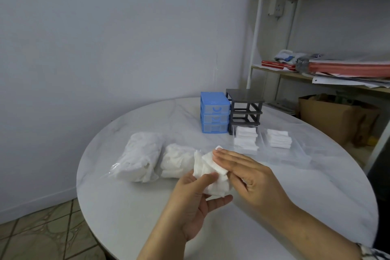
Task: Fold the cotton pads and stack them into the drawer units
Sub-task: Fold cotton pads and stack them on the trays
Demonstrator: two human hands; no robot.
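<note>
Head view: left hand (196, 196) grips white square cotton pad (213, 177) at centre frame, above round white worktop (126, 207); right hand (249, 177) lies flat-fingered on it. Clear drawers (282, 150) upper right, nearer right hand.

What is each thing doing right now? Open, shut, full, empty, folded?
left hand: holds cotton pads, thumb on top
right hand: fingers straight, pressing on the pads
cotton pads: loose bunch held between both hands
blue drawer unit: all three drawers shut
grey drawer frame: drawers out, shelves empty
clear drawers: on the table, holding two stacks of folded pads
plastic bags: lying down, full of pads
</note>
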